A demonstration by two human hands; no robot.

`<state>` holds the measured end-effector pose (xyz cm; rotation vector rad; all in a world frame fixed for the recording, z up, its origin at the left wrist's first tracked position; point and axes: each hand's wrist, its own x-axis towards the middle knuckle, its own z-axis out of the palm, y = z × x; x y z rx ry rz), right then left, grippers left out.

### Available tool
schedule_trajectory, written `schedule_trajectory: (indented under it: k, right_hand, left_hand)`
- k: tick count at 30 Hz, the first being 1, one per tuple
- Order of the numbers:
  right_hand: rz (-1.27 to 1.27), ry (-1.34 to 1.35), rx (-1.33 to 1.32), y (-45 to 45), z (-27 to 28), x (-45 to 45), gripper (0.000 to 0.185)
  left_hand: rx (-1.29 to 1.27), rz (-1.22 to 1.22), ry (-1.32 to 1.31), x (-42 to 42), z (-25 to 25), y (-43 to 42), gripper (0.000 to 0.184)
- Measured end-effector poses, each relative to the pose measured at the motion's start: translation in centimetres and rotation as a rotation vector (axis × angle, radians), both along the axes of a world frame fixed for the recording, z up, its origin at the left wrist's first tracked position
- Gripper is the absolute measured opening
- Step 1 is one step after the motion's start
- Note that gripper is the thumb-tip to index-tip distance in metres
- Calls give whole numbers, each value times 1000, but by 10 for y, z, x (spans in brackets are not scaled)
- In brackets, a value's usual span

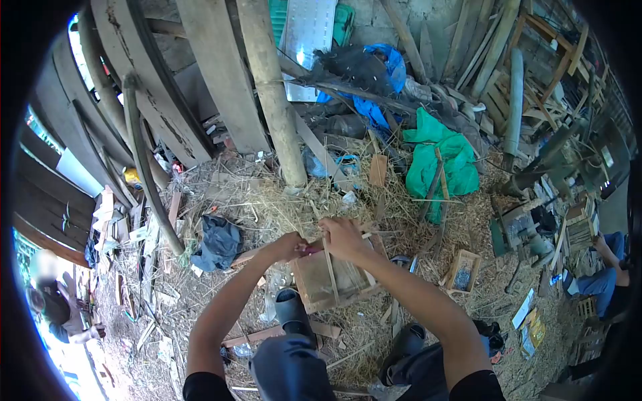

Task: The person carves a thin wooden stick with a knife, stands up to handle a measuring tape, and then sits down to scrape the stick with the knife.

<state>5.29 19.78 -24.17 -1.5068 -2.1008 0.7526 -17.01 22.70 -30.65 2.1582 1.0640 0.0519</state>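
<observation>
A wooden box-like piece (314, 282) lies low between my feet, with a thin pale strip (331, 271) running across its top. My left hand (291, 246) is closed at its upper left edge, near a small reddish thing (309, 252); what the fingers grip is too small to make out. Just to the right, my right hand (340, 237) is closed over the top edge by the strip's upper end, and its fingertips hide what they hold. The two hands are close together but apart.
A small wooden tray (463, 271) of metal bits sits to the right. Dark cloth (219, 243) lies left, green plastic (441, 160) beyond. A bamboo post (273, 93) stands ahead. Scraps cover the straw-strewn floor. One person (60, 307) is far left, another (605, 274) far right.
</observation>
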Motion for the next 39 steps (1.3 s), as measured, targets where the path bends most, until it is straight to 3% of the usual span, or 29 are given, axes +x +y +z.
schedule_trajectory:
  k: [4,7,9,11,12,13,15,17,19,21,22,23,24,25,26,27,29,31,35,39]
  right_hand:
    - [63,-53,-1,27,-8,6,23]
    - [109,-33,-28,36,-6,13,23]
    - [108,-36,-35,36,13,13,23]
    - [141,-83,-73,29,31,8,31]
    - [151,-68,-123,26,48,6,39]
    - [143,-53,-176,21,67,3,49]
    - [-5,-8,-109,1,96,-2,71]
    - [-44,178,-469,-12,173,12,85]
    - [-117,340,-531,-38,232,25,95]
    - [-122,371,-306,-72,284,43,92]
    - [-177,431,-292,-88,294,45,87]
    - [-229,489,-275,-102,304,50,82]
    - [-335,534,-315,-121,327,60,77]
    - [-440,578,-338,-134,349,74,71]
    - [-503,576,-303,-142,367,86,71]
    - [-579,523,-297,-153,384,94,71]
    - [-736,475,-279,-178,415,104,70]
    - [-866,318,-306,-201,448,108,72]
    - [-1124,413,-253,-248,472,65,77]
    - [-1511,462,23,-284,477,-9,76]
  left_hand:
    - [-307,37,129,2,28,7,33]
    - [-375,107,156,5,39,15,38]
    - [-384,150,115,-9,26,17,39]
    - [-298,467,-159,-23,22,12,29]
    - [-244,503,-168,-29,35,13,26]
    - [-196,522,-179,-31,52,17,23]
    - [192,200,73,-26,121,26,19]
    - [1,264,-78,-11,186,13,16]
    - [-289,321,-230,10,248,-4,20]
    - [-521,294,-258,45,305,-20,26]
    - [-275,86,-37,84,365,-26,30]
    - [-662,155,-495,85,347,-30,33]
    - [-570,-65,-457,110,382,-33,37]
    - [-913,161,-402,117,367,-33,43]
    - [-794,129,-464,149,420,-52,41]
    - [-805,55,-449,165,432,-59,41]
    - [-942,146,-450,187,439,-69,44]
    - [-937,-78,-393,203,460,-73,47]
    - [-803,-564,-344,217,526,-99,55]
    - [-650,-959,-217,213,572,-131,61]
